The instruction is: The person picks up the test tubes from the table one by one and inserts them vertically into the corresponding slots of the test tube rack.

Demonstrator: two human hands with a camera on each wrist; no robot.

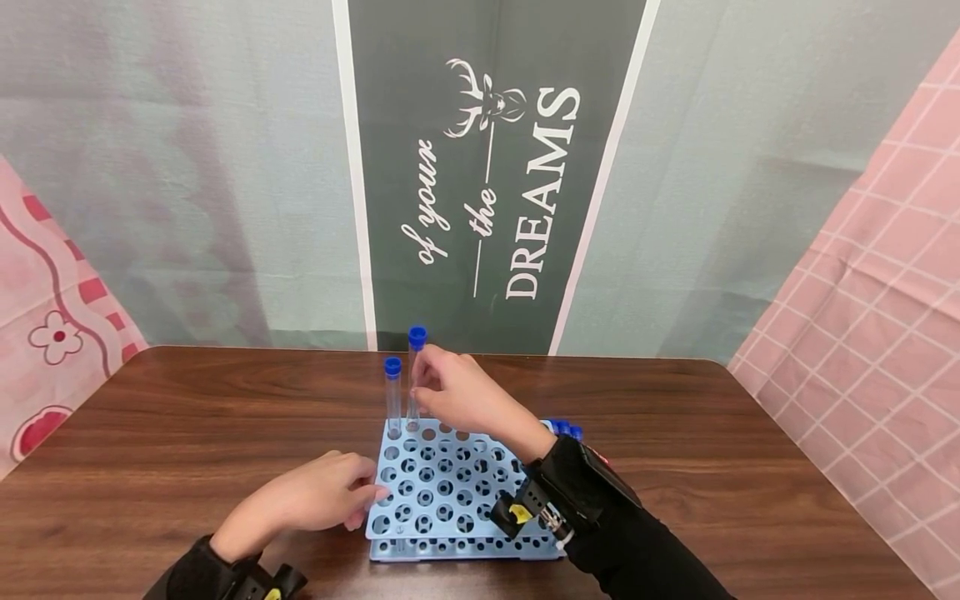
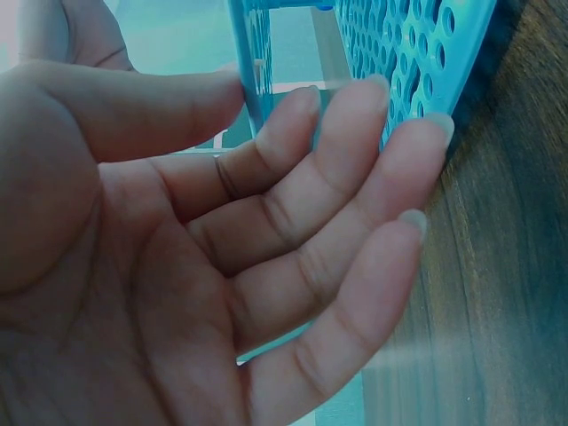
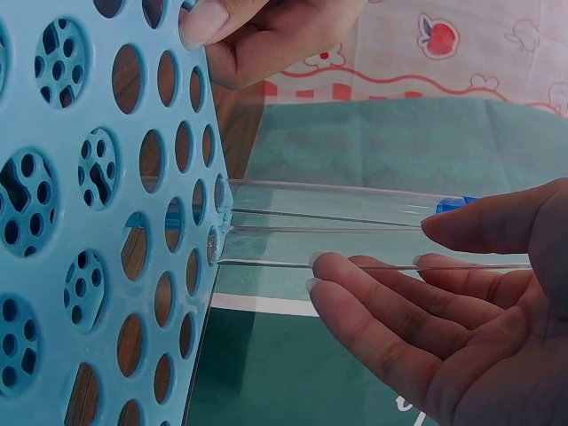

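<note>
A light blue test tube rack with rows of round holes stands on the table. My right hand pinches a clear test tube with a blue cap between thumb and fingers. This tube is upright, its lower end at a back-row hole near the rack's left corner. Just left of it, a second blue-capped test tube stands in the corner hole. My left hand holds the rack's left edge, thumb against the top plate and the other fingers along the side.
Several blue-capped tubes show at the rack's right side, partly hidden by my right forearm. The brown wooden table extends on both sides. A printed cloth hangs behind it, with pink cloths at the sides.
</note>
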